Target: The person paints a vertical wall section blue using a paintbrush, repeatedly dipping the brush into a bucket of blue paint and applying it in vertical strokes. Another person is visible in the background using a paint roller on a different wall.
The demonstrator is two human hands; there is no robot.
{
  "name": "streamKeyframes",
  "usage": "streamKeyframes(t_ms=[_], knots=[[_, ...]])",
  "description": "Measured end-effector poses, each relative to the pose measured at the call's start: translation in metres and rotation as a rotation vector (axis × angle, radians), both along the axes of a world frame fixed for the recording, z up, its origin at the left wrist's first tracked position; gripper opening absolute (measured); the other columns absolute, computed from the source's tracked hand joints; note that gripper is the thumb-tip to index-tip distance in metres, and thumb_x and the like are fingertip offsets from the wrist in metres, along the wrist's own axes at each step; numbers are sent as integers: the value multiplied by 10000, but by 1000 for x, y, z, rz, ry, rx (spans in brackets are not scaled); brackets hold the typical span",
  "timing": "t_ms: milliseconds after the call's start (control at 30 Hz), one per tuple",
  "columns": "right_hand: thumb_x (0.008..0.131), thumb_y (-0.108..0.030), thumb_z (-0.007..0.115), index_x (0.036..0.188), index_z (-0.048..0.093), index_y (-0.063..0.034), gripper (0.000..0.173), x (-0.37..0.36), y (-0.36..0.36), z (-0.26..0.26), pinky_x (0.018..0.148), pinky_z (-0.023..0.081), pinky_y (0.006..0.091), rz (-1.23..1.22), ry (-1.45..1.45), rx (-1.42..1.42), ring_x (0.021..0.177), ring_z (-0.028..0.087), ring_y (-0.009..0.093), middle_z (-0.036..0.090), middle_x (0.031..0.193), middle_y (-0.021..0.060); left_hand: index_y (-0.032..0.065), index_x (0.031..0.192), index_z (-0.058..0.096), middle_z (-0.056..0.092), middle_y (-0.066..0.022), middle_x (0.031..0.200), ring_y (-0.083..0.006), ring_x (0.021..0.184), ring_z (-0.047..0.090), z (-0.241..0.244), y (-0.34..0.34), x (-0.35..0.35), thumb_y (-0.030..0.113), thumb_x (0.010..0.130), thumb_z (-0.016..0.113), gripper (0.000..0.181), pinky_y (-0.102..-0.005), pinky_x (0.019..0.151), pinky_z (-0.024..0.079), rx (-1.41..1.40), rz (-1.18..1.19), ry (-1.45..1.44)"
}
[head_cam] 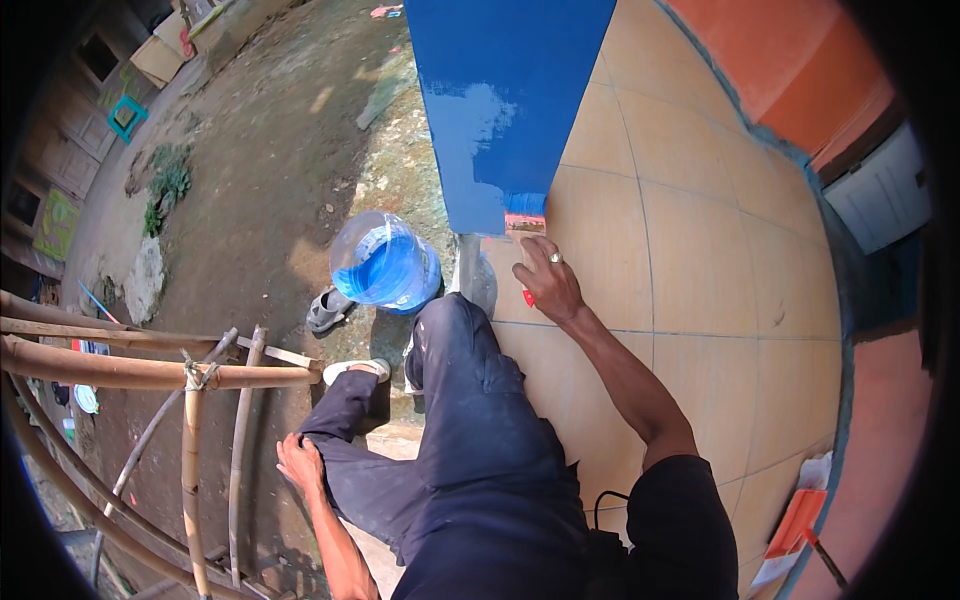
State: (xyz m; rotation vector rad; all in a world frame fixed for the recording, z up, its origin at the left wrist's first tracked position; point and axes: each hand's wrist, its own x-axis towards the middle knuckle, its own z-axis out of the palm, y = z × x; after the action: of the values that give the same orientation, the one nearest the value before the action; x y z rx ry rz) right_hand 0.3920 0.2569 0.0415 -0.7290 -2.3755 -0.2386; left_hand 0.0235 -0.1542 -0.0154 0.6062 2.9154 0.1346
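Note:
My right hand (550,281) grips a flat paintbrush (525,223) by its handle. The blue-coated bristles touch the lower right of a pillar (510,97). Dark blue paint covers most of that face, while a lighter blue patch (461,150) shows on its left side and along the bottom. Left of the pillar's foot is a clear plastic bucket (384,262) with bright blue paint inside. My left hand (301,461) rests on my left knee, fingers slightly apart, holding nothing that I can see.
A bamboo scaffold (193,450) stands close on my left. Beige floor tiles (697,285) extend right to an orange wall (795,60). A grey shoe (328,310) lies beside the bucket. At lower right there is a red paint tray (796,517) with a handled tool.

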Motion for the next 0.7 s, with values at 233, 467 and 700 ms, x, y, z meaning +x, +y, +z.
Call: streamKeyframes(t_ms=[233,467,700], knots=[[752,57,607,858,621,-52,152,-17,17,80,825,540,420,86,66,-282,1039,617,317,615,1209,105,75,1175,663,534,-44,1389,-273,1405,338,3,17,3,198,885,581,325,-637,1127,168,87,-2,-24],[799,74,604,903,624,-43,157,-32,44,253,788,525,389,122,84,-187,899,660,302,694,1001,94,92,1163,664,529,-43,1393,-266,1417,317,-8,7,1,231,888,569,322,-625,1141,142,94,23,-17],[771,53,672,873,670,-78,166,-41,12,278,851,533,383,23,69,411,1027,630,297,668,1127,113,89,1164,665,540,-37,1383,-264,1411,330,-3,12,3,230,892,569,321,-608,1144,152,74,33,-22]])
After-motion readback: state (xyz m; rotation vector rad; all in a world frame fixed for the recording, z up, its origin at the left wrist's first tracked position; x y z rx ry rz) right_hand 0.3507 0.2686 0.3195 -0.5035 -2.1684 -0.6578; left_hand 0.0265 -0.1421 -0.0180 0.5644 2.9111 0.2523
